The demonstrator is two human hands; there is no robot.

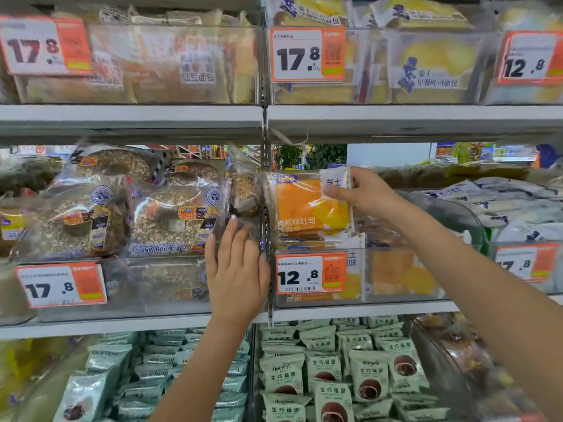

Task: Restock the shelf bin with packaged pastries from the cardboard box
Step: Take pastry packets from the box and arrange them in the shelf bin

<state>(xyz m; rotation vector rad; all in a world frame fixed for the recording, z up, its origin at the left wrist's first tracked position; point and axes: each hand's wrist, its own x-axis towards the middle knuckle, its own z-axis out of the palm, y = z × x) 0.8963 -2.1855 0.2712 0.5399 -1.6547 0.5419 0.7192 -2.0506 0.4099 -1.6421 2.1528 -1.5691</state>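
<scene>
Head view: right hand (362, 193) at three o'clock, pinching orange pastry pack (307, 202) upright atop clear shelf bin (396, 296) (price tag 12.8 (311, 274) in front). Left hand (236, 269) at six o'clock, fingers straight, pressing bagel packs (173, 220).

Left hand (236, 269) flat, right hand (362, 191) pinching.

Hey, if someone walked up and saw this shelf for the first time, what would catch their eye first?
Probably the bright orange clear-wrapped toast packet at the middle shelf's centre, pinched at its top right corner by the right hand. Next, the left hand pressing flat on the clear plastic bin front below the seeded ring-shaped breads. The white-and-orange price tags, like the 12.8 one, also stand out.
</scene>
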